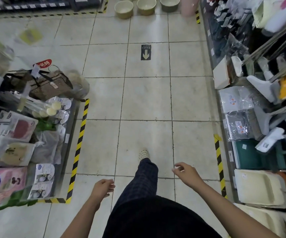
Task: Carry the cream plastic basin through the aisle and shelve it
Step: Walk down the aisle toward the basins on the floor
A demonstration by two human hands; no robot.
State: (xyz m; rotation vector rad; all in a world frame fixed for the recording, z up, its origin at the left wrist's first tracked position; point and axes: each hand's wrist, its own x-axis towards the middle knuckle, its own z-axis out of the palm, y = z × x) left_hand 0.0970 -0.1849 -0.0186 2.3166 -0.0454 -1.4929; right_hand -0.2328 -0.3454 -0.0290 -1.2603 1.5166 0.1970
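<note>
Cream plastic basins stand on the tiled floor at the far end of the aisle: one (pixel 123 9) at the left, one (pixel 146 6) in the middle and one (pixel 170 3) at the right. Both my hands are low in front of me and far from them. My left hand (pixel 102 188) holds nothing, its fingers loosely curled. My right hand (pixel 186 174) is also empty, with its fingers apart. My leg and one patterned shoe (pixel 144 153) are stepping forward between the hands.
A low display (pixel 35 134) of packaged goods and bags lines the left, edged by yellow-black floor tape (pixel 80 145). Shelves with mats, brooms and packets (pixel 252 117) fill the right. A black arrow sticker (pixel 146 52) marks the aisle floor. A pink bin (pixel 189 6) stands beside the basins.
</note>
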